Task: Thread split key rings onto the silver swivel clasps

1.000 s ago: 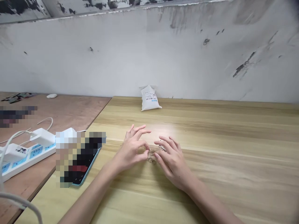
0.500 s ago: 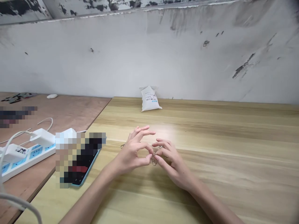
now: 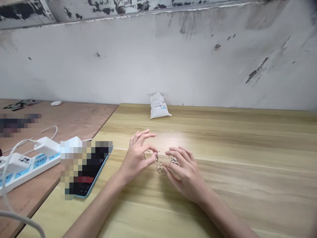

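My left hand (image 3: 137, 157) pinches a small, slim silver metal clasp (image 3: 157, 156) between thumb and forefinger, its other fingers spread; its exact shape is too small to make out. Facing it, my right hand (image 3: 183, 168) has its thumb and fingers apart, with nothing visible between them. Several metal rings (image 3: 158, 170) lie on the table by the right thumb tip. Under the right fingers is a small pile of silver metal pieces (image 3: 174, 160), partly hidden. More small rings (image 3: 148, 153) lie behind the left hand.
A white labelled packet (image 3: 159, 105) leans near the wall at the back of the wooden table (image 3: 235, 138). A phone (image 3: 91, 172), partly pixelated, lies left of my left arm. Beyond it are a power strip (image 3: 41, 161) with plugged-in chargers and white cables (image 3: 22, 216).
My hands have moved apart, the left one drawing away leftward with the clasp in its pinch. The right fingers have opened, and more of the rings and metal pieces shows between the hands.
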The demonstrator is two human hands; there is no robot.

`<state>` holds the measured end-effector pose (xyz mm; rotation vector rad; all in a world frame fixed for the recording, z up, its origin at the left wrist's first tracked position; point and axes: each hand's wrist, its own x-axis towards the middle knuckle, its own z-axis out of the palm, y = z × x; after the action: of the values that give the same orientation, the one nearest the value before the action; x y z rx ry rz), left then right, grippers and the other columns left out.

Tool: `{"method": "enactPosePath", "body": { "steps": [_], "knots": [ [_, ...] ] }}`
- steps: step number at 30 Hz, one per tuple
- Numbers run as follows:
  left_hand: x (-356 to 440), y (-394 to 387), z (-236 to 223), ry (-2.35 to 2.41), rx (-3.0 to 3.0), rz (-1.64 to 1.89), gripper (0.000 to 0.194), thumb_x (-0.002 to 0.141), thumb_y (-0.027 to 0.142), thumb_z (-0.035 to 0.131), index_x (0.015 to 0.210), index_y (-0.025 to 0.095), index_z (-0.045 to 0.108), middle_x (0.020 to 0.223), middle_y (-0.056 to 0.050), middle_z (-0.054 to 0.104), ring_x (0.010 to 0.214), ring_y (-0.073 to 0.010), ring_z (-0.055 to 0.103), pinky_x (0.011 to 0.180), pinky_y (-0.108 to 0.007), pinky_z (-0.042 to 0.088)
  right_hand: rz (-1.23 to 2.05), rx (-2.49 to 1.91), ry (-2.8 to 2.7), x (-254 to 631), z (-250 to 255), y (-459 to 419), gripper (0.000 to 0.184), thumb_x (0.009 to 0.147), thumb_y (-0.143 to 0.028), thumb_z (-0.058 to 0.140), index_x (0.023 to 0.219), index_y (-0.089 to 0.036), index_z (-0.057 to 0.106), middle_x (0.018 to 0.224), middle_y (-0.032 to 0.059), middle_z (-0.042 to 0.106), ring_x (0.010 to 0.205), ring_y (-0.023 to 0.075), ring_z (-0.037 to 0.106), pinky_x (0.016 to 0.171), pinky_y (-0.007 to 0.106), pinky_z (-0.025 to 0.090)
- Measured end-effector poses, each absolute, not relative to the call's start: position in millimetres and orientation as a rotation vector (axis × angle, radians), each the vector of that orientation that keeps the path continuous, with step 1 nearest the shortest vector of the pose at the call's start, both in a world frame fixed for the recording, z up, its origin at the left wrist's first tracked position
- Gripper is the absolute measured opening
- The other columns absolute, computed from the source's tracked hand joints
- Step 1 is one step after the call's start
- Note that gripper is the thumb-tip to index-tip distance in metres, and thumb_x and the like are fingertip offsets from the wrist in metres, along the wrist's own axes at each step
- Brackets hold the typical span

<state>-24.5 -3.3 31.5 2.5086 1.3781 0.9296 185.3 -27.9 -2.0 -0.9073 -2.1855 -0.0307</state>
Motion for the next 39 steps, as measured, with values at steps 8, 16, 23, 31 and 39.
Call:
{"method": "enactPosePath", "body": {
  "steps": [8,16,23,31,39],
  "knots": [
    [-8.8,-14.1,28.5,1.214,2.455,0.96,0.01,0.084,0.018,0.062,0.081,0.024,0.069,0.13,-0.003,0.059,0.136,-0.0257,0.038,0.116,-0.05,0.024,0.504,-1.001,-2.029,187.2,-4.9,-24.3,0.015,0.095,-0.03,0.056,0.101,-0.027,0.069,0.13,0.0106,0.055,0.131,0.0283,0.044,0.099,0.048,0.047],
    [-12.1,-9.1,23.0,1.242,2.413,0.914,0.007,0.078,0.016,0.067,0.076,0.023,0.067,0.132,-0.002,0.059,0.137,-0.0279,0.037,0.112,-0.051,0.03,0.148,-0.984,-2.147,202.1,-12.1,-10.0,0.01,0.093,-0.026,0.058,0.087,-0.024,0.065,0.125,0.0106,0.059,0.126,0.0312,0.049,0.096,0.055,0.044],
    [-12.6,-9.3,18.0,1.151,2.383,0.705,0.008,0.081,0.015,0.065,0.079,0.022,0.068,0.133,-0.002,0.058,0.137,-0.0262,0.038,0.112,-0.05,0.034,-0.306,-0.844,-2.193,192.6,5.6,-25.9,0.021,0.09,-0.012,0.057,0.101,-0.028,0.065,0.127,0.0068,0.063,0.124,0.0262,0.054,0.106,0.05,0.037],
    [-28.2,-3.0,11.4,1.128,2.582,0.579,0.009,0.082,0.016,0.062,0.078,0.021,0.068,0.117,-0.004,0.066,0.127,-0.0253,0.05,0.112,-0.052,0.03,-0.236,-1.119,-2.086,227.4,-10.9,6.1,0.016,0.094,-0.024,0.055,0.089,-0.024,0.071,0.103,0.0081,0.067,0.099,0.0263,0.06,0.081,0.043,0.046],
    [-37.1,-11.8,11.5,1.172,2.611,0.591,0.012,0.091,0.017,0.054,0.093,0.02,0.065,0.117,-0.006,0.065,0.117,-0.0208,0.057,0.101,-0.042,0.043,-0.054,-1.221,-2.253,250.7,-31.8,16.3,0.02,0.095,-0.024,0.049,0.102,-0.022,0.068,0.106,0.0095,0.064,0.098,0.0255,0.058,0.08,0.042,0.049]
  ]
}}
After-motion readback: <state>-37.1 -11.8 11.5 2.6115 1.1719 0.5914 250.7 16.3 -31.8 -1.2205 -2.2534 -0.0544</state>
